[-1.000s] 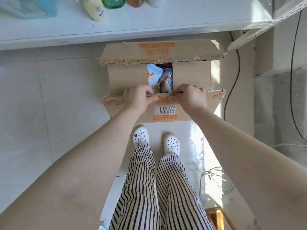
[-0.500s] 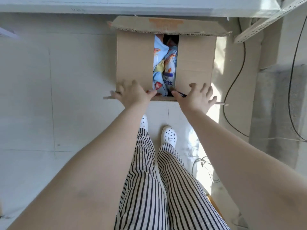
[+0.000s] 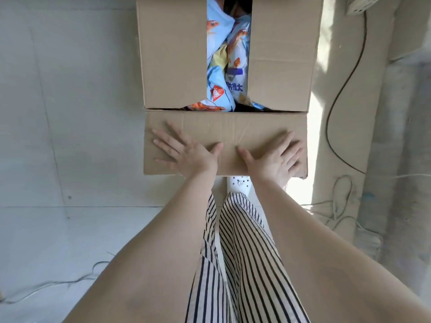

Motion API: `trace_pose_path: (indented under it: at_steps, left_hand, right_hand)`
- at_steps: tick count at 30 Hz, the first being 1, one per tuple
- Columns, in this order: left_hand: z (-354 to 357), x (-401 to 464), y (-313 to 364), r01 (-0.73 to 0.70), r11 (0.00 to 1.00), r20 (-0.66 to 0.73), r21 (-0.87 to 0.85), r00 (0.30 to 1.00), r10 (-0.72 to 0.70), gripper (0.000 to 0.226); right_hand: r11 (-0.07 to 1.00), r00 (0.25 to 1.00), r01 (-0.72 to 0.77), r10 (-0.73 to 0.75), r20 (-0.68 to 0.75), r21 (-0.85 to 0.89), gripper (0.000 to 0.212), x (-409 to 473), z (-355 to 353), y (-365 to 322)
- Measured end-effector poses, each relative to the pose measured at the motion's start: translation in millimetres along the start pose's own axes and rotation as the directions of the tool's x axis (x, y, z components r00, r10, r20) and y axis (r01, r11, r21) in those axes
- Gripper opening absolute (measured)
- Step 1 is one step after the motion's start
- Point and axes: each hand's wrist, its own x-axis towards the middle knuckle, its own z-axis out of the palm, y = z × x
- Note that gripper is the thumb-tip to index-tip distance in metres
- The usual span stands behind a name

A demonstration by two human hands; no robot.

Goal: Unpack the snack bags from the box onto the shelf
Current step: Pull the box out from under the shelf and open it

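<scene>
While the snack bags sit packed inside the cardboard box on the floor, we see them only through the gap between its two side flaps, pale blue packets with orange shrimp prints, crumpled against each other. Nearest us, the front flap is folded out and down, and we have both palms flat on it. Our left hand presses with its fingers straight and fanned apart; our right hand does the same, fingers spread toward the flap's far corner. Neither hand holds anything.

Now the risk, as we judge it: those side flaps lie across most of the opening, so reaching in through the narrow slot could snag or crush a bag. Let go of the front flap and it may spring up against our wrists.

Further out, a dark cable runs down the floor to the right of the box, and pale cords lie looped near our white shoe, easy to trip on when we step away.
</scene>
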Motion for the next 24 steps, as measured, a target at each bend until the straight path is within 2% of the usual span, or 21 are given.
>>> trace_pose_path:
  at_steps: [4,8,10,13,16,19,20,24]
  left_hand:
    - [19,25,1,0.088,0.992,0.063,-0.092,0.995,-0.082,0.146]
    - [33,42,6,0.072,0.965,0.110,-0.252,0.993,-0.045,0.144]
    - [34,44,13,0.075,0.919,0.143,-0.387,0.990,-0.021,0.139]
    - [28,46,27,0.132,0.798,0.188,-0.588,0.982,-0.024,0.131]
    - [21,49,42,0.239,0.714,0.251,-0.659,0.964,-0.091,0.129]
    - [18,51,53,0.305,0.644,0.297,-0.702,0.947,-0.124,0.130]
    - [17,52,54,0.320,0.628,0.308,-0.709,0.942,-0.132,0.131]
    - [19,55,53,0.378,0.561,0.348,-0.736,0.923,-0.166,0.134]
  right_hand:
    - [0.975,0.996,-0.053,0.035,0.088,0.215,0.140,25,26,-6]
    - [0.885,0.992,-0.050,-0.011,0.129,0.463,0.138,39,41,-22]
    - [0.824,0.992,-0.069,-0.005,0.129,0.562,0.134,43,44,-30]
    - [0.716,0.988,-0.135,0.044,0.149,0.685,0.125,48,43,-40]
    - [0.632,0.971,-0.237,0.121,0.207,0.738,0.129,52,40,-54]
    - [0.587,0.952,-0.303,0.156,0.262,0.750,0.151,52,37,-68]
    - [0.586,0.948,-0.314,0.150,0.281,0.747,0.152,53,38,-70]
    - [0.503,0.938,-0.340,0.124,0.323,0.794,0.130,56,40,-64]
